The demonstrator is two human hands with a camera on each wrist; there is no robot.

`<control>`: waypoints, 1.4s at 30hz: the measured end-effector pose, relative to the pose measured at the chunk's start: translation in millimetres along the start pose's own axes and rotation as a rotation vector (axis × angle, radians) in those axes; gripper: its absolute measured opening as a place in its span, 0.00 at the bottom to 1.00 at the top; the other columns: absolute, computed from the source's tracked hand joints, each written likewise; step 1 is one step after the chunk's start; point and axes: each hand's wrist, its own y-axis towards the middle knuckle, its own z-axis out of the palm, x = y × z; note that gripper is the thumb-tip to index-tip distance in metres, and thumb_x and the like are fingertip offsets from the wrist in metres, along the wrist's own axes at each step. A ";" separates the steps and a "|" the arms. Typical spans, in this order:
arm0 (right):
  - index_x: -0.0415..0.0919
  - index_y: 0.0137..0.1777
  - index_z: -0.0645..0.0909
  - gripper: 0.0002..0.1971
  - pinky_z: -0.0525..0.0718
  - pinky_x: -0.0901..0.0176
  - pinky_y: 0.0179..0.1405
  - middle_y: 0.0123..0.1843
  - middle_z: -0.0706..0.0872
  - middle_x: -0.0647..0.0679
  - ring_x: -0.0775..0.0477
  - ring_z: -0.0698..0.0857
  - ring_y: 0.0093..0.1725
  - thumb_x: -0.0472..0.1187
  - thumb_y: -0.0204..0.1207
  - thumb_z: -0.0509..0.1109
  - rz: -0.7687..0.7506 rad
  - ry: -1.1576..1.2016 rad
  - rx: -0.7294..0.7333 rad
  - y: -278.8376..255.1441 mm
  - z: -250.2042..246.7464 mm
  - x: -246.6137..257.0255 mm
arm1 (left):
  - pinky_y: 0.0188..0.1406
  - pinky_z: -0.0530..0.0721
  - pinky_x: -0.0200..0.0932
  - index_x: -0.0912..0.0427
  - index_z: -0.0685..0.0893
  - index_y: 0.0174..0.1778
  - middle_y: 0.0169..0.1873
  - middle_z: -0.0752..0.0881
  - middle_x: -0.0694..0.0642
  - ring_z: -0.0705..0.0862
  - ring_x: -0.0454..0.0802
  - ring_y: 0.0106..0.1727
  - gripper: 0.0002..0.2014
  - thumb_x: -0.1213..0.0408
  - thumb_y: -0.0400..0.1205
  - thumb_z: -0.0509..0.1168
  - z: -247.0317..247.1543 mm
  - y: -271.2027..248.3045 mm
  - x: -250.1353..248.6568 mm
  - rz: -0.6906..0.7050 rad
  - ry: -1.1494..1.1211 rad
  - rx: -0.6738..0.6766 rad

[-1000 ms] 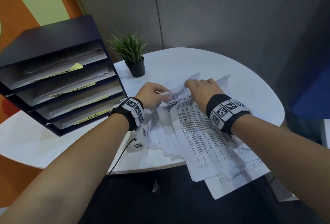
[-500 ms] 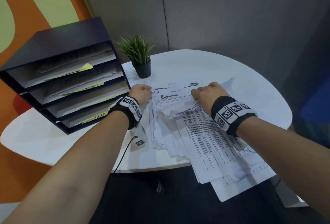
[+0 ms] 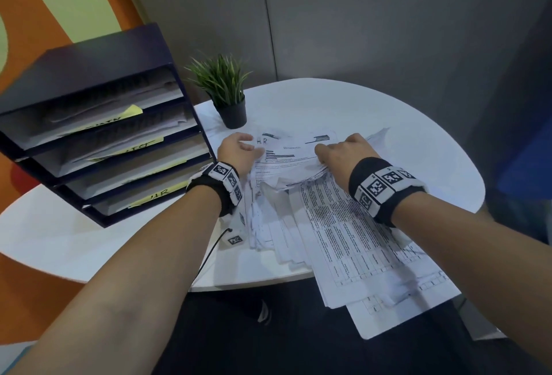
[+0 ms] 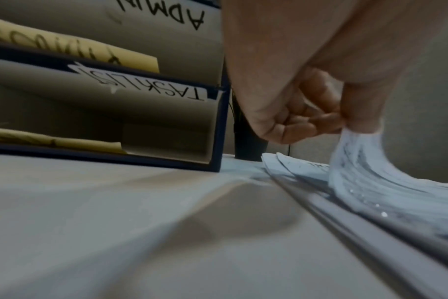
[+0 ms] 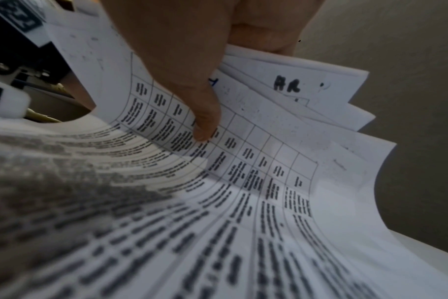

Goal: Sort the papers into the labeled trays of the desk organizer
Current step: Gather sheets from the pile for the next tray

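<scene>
A messy pile of printed papers [image 3: 337,225] lies on the white round table [image 3: 403,123] and hangs over its near edge. On top at the far end is a sheet marked "H.R." [image 3: 294,147]. My left hand [image 3: 239,150] pinches that sheet's left edge [image 4: 353,157] between thumb and curled fingers. My right hand [image 3: 343,153] grips a fanned bundle of sheets [image 5: 281,125], thumb pressed on a printed table. The dark blue desk organizer [image 3: 98,55] stands at the left, its trays holding papers and yellow labels [image 3: 155,195].
A small potted plant [image 3: 227,96] in a black pot stands just behind the papers, between the organizer and my hands. Grey partition walls rise behind the table. A thin black cable [image 3: 215,243] runs off the table's near edge.
The crumpled sheet between my hands has been spread flat, showing its "H.R." mark. My left hand moved left to its edge; my right hand moved right.
</scene>
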 end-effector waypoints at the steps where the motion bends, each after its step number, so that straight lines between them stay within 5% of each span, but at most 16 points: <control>1: 0.43 0.53 0.70 0.19 0.71 0.51 0.62 0.43 0.87 0.49 0.41 0.85 0.40 0.23 0.68 0.55 0.002 0.000 0.002 -0.2 -0.8 0.8 | 0.47 0.84 0.42 0.58 0.86 0.56 0.44 0.87 0.53 0.87 0.50 0.45 0.13 0.63 0.77 0.78 -1.7 -3.2 -1.6 0.046 0.014 0.047; 3: 0.43 0.55 0.69 0.19 0.72 0.51 0.62 0.42 0.86 0.50 0.41 0.84 0.41 0.23 0.67 0.55 0.015 0.013 0.002 -0.5 -0.9 1.2 | 0.39 0.80 0.38 0.58 0.87 0.42 0.39 0.88 0.53 0.84 0.45 0.35 0.05 0.67 0.77 0.77 -6.2 -10.5 -6.1 0.129 0.052 0.173; 5: 0.43 0.64 0.66 0.23 0.73 0.49 0.62 0.44 0.86 0.51 0.41 0.85 0.44 0.25 0.70 0.57 0.034 0.068 -0.031 -0.4 -0.5 1.0 | 0.35 0.81 0.38 0.63 0.88 0.39 0.38 0.90 0.57 0.83 0.42 0.29 0.03 0.71 0.77 0.76 -10.4 -16.7 -6.6 0.145 0.116 0.336; 8: 0.49 0.79 0.56 0.36 0.74 0.48 0.62 0.53 0.86 0.49 0.42 0.83 0.54 0.30 0.73 0.64 0.014 0.073 -0.082 -0.1 1.9 0.0 | 0.37 0.86 0.45 0.61 0.92 0.36 0.33 0.89 0.59 0.83 0.52 0.31 0.05 0.74 0.74 0.78 -15.8 -24.5 -1.1 0.085 0.132 0.613; 16: 0.60 0.71 0.75 0.26 0.69 0.48 0.65 0.58 0.80 0.48 0.43 0.76 0.62 0.34 0.78 0.59 -0.035 -0.027 -0.051 -4.7 -2.1 3.7 | 0.54 0.85 0.51 0.53 0.93 0.34 0.36 0.92 0.53 0.86 0.50 0.40 0.07 0.70 0.73 0.79 -27.1 -26.0 0.0 0.072 0.090 0.710; 18: 0.58 0.70 0.78 0.25 0.70 0.49 0.64 0.58 0.81 0.48 0.43 0.76 0.62 0.33 0.78 0.59 -0.015 0.000 -0.056 -4.2 -2.7 2.9 | 0.59 0.85 0.50 0.50 0.94 0.40 0.45 0.92 0.51 0.87 0.49 0.49 0.02 0.62 0.77 0.77 -27.4 -26.5 -2.6 0.057 -0.002 0.618; 21: 0.55 0.68 0.79 0.23 0.70 0.50 0.63 0.58 0.82 0.49 0.43 0.76 0.62 0.33 0.77 0.60 -0.002 0.015 -0.065 -3.3 -3.4 2.4 | 0.59 0.85 0.45 0.56 0.88 0.61 0.59 0.88 0.54 0.86 0.52 0.58 0.19 0.48 0.81 0.71 -20.1 -14.2 -1.5 -0.044 -0.060 0.294; 24: 0.53 0.65 0.81 0.22 0.69 0.50 0.61 0.56 0.82 0.48 0.43 0.76 0.61 0.31 0.76 0.61 0.003 0.026 -0.082 -2.4 -3.1 2.6 | 0.69 0.81 0.49 0.61 0.72 0.78 0.72 0.79 0.60 0.82 0.57 0.68 0.31 0.53 0.81 0.72 -8.1 5.2 3.8 -0.149 0.088 0.120; 26: 0.52 0.64 0.81 0.21 0.69 0.50 0.61 0.55 0.82 0.48 0.43 0.76 0.61 0.31 0.76 0.61 0.006 0.032 -0.085 -1.9 -2.4 2.1 | 0.56 0.86 0.50 0.62 0.67 0.81 0.72 0.79 0.62 0.85 0.57 0.61 0.37 0.55 0.78 0.74 -0.8 15.7 3.8 -0.275 0.009 0.131; 28: 0.52 0.64 0.81 0.21 0.69 0.50 0.61 0.55 0.81 0.48 0.43 0.76 0.61 0.31 0.76 0.61 0.008 0.040 -0.083 -1.0 -1.9 0.7 | 0.35 0.84 0.42 0.63 0.75 0.74 0.56 0.86 0.63 0.86 0.55 0.42 0.36 0.54 0.72 0.78 4.1 22.1 3.2 -0.367 -0.107 0.125; 29: 0.52 0.64 0.81 0.21 0.69 0.50 0.61 0.55 0.81 0.48 0.43 0.76 0.61 0.32 0.77 0.61 0.009 0.042 -0.080 -0.8 -1.3 0.2 | 0.33 0.84 0.41 0.64 0.80 0.67 0.48 0.88 0.61 0.85 0.55 0.37 0.33 0.54 0.69 0.79 7.8 23.9 4.8 -0.374 -0.137 0.116; 32: 0.52 0.64 0.81 0.20 0.69 0.50 0.61 0.56 0.81 0.48 0.43 0.76 0.61 0.32 0.77 0.61 0.006 0.038 -0.081 0.2 -1.0 0.0 | 0.39 0.84 0.40 0.59 0.86 0.45 0.39 0.87 0.55 0.85 0.51 0.38 0.15 0.54 0.68 0.77 17.2 24.2 9.0 -0.161 -0.065 0.039; 34: 0.51 0.64 0.81 0.20 0.69 0.50 0.62 0.56 0.82 0.48 0.43 0.76 0.62 0.32 0.77 0.61 0.015 0.038 -0.081 0.0 -0.9 -1.1 | 0.43 0.86 0.45 0.59 0.90 0.43 0.39 0.89 0.56 0.85 0.51 0.40 0.09 0.58 0.73 0.77 18.8 20.6 -1.2 -0.032 -0.053 -0.001; 37: 0.51 0.62 0.82 0.19 0.69 0.49 0.62 0.55 0.82 0.48 0.43 0.76 0.61 0.31 0.76 0.62 0.040 0.041 -0.078 -0.1 -2.3 -2.8 | 0.39 0.83 0.45 0.67 0.87 0.40 0.34 0.84 0.57 0.79 0.50 0.35 0.11 0.61 0.76 0.76 11.6 24.0 -30.8 0.115 -0.045 -0.092; 42: 0.50 0.61 0.83 0.17 0.70 0.48 0.62 0.52 0.81 0.48 0.43 0.77 0.59 0.32 0.76 0.63 0.058 0.034 -0.067 7.7 -5.5 0.2 | 0.36 0.83 0.41 0.54 0.76 0.30 0.30 0.81 0.48 0.79 0.45 0.33 0.15 0.64 0.81 0.72 -19.2 18.4 -110.2 0.340 -0.092 -0.260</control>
